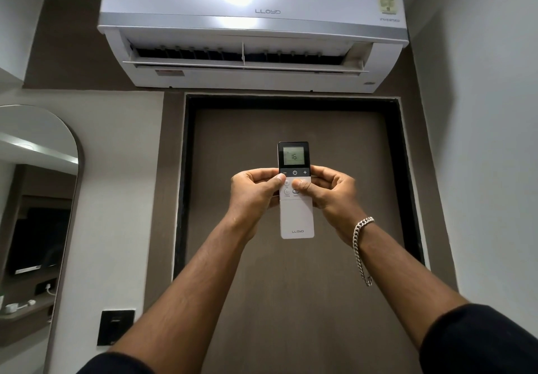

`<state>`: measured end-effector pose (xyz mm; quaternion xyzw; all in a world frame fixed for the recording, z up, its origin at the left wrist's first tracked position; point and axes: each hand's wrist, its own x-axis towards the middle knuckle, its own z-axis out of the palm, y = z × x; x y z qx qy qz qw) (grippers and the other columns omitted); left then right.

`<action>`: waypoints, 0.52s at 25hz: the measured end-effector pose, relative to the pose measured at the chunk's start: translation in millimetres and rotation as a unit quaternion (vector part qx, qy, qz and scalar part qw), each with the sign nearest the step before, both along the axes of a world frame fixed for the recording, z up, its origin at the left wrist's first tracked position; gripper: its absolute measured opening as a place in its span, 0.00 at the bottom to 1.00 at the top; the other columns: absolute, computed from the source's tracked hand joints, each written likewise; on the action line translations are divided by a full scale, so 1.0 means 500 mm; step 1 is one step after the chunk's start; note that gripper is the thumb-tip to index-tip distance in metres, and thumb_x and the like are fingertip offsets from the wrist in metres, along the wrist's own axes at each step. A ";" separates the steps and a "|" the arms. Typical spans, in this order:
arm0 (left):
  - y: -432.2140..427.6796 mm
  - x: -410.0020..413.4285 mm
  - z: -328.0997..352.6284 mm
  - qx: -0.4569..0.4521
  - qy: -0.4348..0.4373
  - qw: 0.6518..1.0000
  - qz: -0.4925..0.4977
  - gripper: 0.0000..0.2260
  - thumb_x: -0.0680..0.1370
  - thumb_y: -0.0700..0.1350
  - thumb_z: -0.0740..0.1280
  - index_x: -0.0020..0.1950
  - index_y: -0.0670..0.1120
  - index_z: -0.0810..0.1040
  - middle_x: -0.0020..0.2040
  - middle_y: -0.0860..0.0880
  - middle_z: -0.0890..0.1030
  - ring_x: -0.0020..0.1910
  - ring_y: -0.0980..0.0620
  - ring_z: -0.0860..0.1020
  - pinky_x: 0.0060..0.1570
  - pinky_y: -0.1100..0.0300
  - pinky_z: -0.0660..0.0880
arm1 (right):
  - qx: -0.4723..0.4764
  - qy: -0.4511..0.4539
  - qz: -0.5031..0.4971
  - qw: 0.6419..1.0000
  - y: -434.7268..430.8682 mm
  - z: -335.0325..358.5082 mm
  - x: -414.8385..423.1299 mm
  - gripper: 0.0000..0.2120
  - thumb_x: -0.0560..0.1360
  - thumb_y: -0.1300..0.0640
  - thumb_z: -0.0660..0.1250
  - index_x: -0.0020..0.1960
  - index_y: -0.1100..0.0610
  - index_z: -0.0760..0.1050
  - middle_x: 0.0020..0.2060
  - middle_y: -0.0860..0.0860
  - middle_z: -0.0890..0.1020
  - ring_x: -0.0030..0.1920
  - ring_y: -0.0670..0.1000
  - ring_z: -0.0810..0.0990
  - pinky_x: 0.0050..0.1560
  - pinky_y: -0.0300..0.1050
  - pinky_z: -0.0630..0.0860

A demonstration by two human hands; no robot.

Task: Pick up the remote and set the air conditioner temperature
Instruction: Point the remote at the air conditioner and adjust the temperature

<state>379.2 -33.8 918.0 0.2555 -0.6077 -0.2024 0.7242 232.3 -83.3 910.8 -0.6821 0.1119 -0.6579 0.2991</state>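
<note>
A white remote [297,219] with a black top and a small screen reading 16 is held upright in front of me, raised toward the air conditioner. My left hand [253,191] grips its left side with the thumb near the minus button. My right hand [329,188] grips its right side, thumb resting on the white buttons below the power key. The white air conditioner [253,33] hangs high on the wall above the door, its flap open and its panel showing 16.
A brown door [294,286] in a dark frame stands straight ahead. An arched mirror [37,199] is on the left wall, with a black switch plate [116,327] beside the door. A white wall closes the right side. A chain bracelet circles my right wrist.
</note>
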 end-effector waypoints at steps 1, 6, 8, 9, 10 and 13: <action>0.000 0.000 0.001 0.000 0.001 1.000 0.003 0.08 0.74 0.38 0.70 0.52 0.37 0.79 0.43 0.42 0.85 0.39 0.50 0.85 0.40 0.57 0.83 | 0.000 -0.005 0.004 1.000 0.001 0.000 0.000 0.19 0.69 0.61 0.74 0.59 0.58 0.76 0.49 0.53 0.85 0.48 0.50 0.86 0.45 0.43 0.83; -0.004 0.003 -0.002 -0.004 -0.001 1.000 0.024 0.03 0.74 0.39 0.70 0.47 0.42 0.80 0.42 0.45 0.85 0.39 0.52 0.85 0.35 0.61 0.81 | 0.016 -0.027 0.003 1.000 0.008 0.005 0.006 0.05 0.74 0.59 0.70 0.46 0.50 0.80 0.42 0.49 0.87 0.39 0.46 0.86 0.40 0.40 0.83; -0.005 0.007 -0.004 -0.006 -0.002 1.000 0.027 0.03 0.74 0.40 0.70 0.47 0.42 0.80 0.42 0.45 0.85 0.39 0.53 0.85 0.34 0.62 0.80 | 0.024 -0.029 0.002 0.999 0.012 0.007 0.007 0.05 0.74 0.60 0.70 0.42 0.51 0.80 0.35 0.47 0.87 0.36 0.44 0.85 0.36 0.38 0.82; -0.006 0.009 -0.004 -0.007 -0.004 1.000 0.029 0.04 0.74 0.40 0.70 0.48 0.42 0.80 0.43 0.45 0.85 0.40 0.52 0.85 0.35 0.61 0.81 | 0.026 -0.029 0.002 0.999 0.014 0.007 0.008 0.06 0.74 0.60 0.69 0.40 0.51 0.80 0.33 0.46 0.87 0.35 0.44 0.85 0.35 0.38 0.82; -0.007 0.011 -0.003 -0.006 -0.006 0.999 0.031 0.05 0.74 0.40 0.70 0.49 0.42 0.80 0.43 0.44 0.85 0.41 0.51 0.85 0.37 0.60 0.82 | 0.027 -0.030 0.001 0.999 0.015 0.008 0.009 0.06 0.74 0.60 0.70 0.40 0.51 0.80 0.32 0.46 0.87 0.34 0.44 0.85 0.34 0.38 0.82; -0.005 0.013 -0.001 -0.004 -0.008 0.999 0.032 0.07 0.73 0.40 0.71 0.50 0.40 0.80 0.45 0.42 0.85 0.43 0.49 0.85 0.40 0.56 0.83 | 0.036 -0.040 -0.001 0.999 0.020 0.011 0.010 0.03 0.73 0.60 0.70 0.43 0.52 0.80 0.36 0.49 0.86 0.36 0.46 0.85 0.39 0.42 0.83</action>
